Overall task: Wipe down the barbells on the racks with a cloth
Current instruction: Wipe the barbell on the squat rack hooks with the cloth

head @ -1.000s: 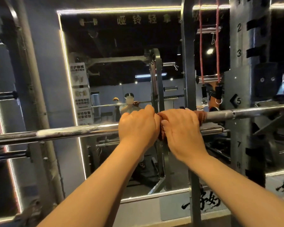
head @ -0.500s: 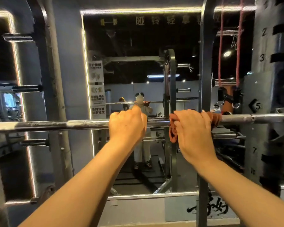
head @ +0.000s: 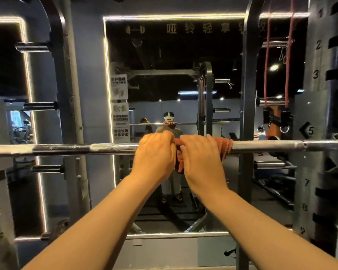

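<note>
Across the middle of the frame the barbell (head: 66, 149) runs level from the left edge to the right edge. Its left stretch looks streaked and dull, so that side probably needs wiping. Just left of centre, your left hand (head: 154, 154) has its fingers curled over the bar. Whether they also catch the cloth's edge I cannot tell. Touching it on the right, your right hand (head: 201, 158) grips the orange cloth (head: 225, 148), which is wrapped round the bar. A tail of it hangs down between your hands.

That loose tail could bunch under your palm and skip a patch. The rough knurling right of the cloth could snag the weave if you drag hard. A strong sideways shove might roll or shift the bar at the rack upright (head: 312, 172) on the right, and your knuckles could be pinched there.

No bucket, bin or tray shows anywhere in the frame.
</note>
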A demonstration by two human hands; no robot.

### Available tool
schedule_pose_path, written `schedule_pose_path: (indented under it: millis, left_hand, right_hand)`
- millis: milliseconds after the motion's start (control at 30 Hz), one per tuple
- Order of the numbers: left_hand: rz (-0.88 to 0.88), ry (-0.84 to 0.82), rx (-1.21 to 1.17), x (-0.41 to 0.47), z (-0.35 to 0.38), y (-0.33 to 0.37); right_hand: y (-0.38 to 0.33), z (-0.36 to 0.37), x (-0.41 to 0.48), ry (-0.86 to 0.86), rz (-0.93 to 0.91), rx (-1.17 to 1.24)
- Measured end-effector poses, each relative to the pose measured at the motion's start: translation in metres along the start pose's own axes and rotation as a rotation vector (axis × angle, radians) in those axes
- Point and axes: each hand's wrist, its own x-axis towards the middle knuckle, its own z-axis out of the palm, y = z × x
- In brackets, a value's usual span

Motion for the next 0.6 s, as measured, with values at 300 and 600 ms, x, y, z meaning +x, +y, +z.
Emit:
schedule_pose_path:
  millis: [300,600]
  left_hand:
    - [-0.039,0.043,-0.074,-0.025,-0.025,-0.069]
    - [-0.092,0.084,-0.109,-0.022,-0.020,-0.053]
  right_hand:
    - [0.012,0.002,0.008,0.040,0.130,-0.268]
    - [0.014,-0.008,0.013,-0.134,-0.073,-0.359]
